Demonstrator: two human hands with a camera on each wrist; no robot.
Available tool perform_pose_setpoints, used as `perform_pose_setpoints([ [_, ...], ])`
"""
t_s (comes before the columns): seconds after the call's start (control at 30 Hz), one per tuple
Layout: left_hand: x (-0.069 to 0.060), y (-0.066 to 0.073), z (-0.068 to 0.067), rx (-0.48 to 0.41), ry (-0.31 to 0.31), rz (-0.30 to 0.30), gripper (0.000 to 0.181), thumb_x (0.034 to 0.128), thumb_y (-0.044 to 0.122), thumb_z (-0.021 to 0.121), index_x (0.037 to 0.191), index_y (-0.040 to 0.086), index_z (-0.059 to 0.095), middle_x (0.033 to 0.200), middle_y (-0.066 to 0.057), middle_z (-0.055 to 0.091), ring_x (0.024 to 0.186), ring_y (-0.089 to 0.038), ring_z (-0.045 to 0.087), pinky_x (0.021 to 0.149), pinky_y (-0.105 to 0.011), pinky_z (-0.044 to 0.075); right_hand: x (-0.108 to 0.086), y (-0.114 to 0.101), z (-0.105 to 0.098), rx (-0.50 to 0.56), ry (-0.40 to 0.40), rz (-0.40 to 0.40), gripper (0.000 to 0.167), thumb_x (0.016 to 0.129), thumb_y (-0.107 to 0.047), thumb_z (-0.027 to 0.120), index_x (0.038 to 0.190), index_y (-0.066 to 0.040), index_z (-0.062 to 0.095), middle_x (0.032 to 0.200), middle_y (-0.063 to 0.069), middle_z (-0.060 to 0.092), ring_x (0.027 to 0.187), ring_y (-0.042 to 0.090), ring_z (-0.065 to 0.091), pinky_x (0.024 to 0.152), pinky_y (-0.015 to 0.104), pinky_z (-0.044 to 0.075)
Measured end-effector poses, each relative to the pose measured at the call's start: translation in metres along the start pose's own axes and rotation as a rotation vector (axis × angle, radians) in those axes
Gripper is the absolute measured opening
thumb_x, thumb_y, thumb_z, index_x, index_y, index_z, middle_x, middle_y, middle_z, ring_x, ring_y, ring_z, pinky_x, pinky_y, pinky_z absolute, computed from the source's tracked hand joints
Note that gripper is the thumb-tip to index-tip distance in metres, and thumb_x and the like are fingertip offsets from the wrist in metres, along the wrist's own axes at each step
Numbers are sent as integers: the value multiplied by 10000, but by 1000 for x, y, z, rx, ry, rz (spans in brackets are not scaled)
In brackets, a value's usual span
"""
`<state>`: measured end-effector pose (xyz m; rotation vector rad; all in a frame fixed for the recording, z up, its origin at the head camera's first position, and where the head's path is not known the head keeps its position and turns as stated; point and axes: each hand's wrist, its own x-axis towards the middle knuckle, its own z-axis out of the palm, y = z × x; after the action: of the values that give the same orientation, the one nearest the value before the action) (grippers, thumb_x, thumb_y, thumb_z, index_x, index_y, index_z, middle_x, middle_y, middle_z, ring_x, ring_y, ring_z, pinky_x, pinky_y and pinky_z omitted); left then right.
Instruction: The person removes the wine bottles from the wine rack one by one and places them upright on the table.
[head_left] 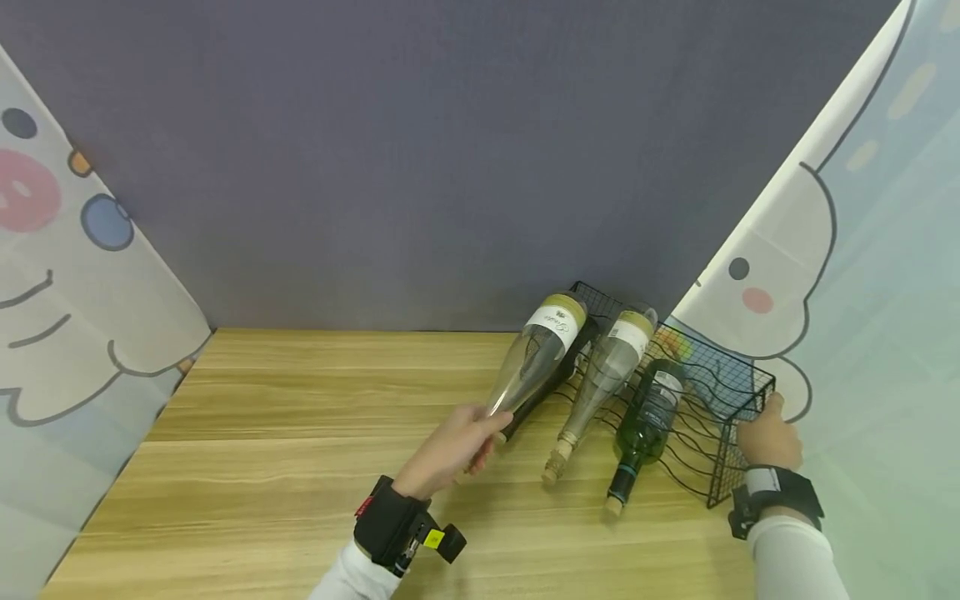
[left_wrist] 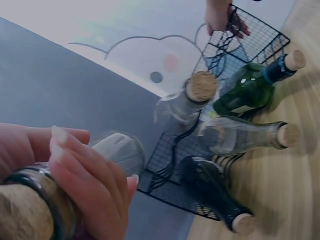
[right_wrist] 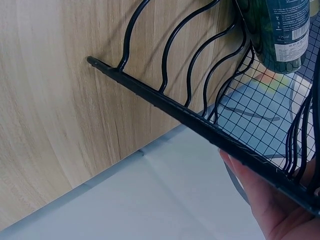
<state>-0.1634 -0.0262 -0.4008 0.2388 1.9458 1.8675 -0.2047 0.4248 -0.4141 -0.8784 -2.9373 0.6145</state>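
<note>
My left hand (head_left: 467, 440) holds a clear glass bottle (head_left: 531, 357) by its corked neck, tilted with its base up and away, over the left end of a black wire wine rack (right_wrist: 195, 122). On the right, my right hand (head_left: 770, 437) grips the rack's end frame. A dark bottle (left_wrist: 205, 187) lies in the rack, partly under the held one in the head view. Beside it are two clear bottles, one (left_wrist: 182, 107) above the other (left_wrist: 240, 136). Farther right lies a green bottle (head_left: 651, 417) with a white label. Their corked necks point towards me.
The rack stands on a wooden table (head_left: 300, 467) at its back right, near a grey back wall (head_left: 420, 167). A printed cartoon curtain (head_left: 885, 333) rises close beside my right hand. Wavy wires (right_wrist: 175, 40) form the rack's rows.
</note>
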Motion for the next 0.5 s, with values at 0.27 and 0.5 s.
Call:
perform_pose_setpoints([
  [0.27,-5,12,-8,50,43,29,387,967,407,605,1024,26,564,634,21,428,471,-97,380,467,-230,347,2,0,1,-11,6,16,752,941,-137,431,1524,44,-7,860,421,538,600,375,531,491,430,432],
  [0.5,-9,15,-10,69,85,51,354,967,342,617,1080,8,591,626,16,442,455,-93,388,443,-212,350,2,1,2,0,9,21,757,935,-134,437,1525,44,-3,821,400,536,588,360,512,481,419,418],
])
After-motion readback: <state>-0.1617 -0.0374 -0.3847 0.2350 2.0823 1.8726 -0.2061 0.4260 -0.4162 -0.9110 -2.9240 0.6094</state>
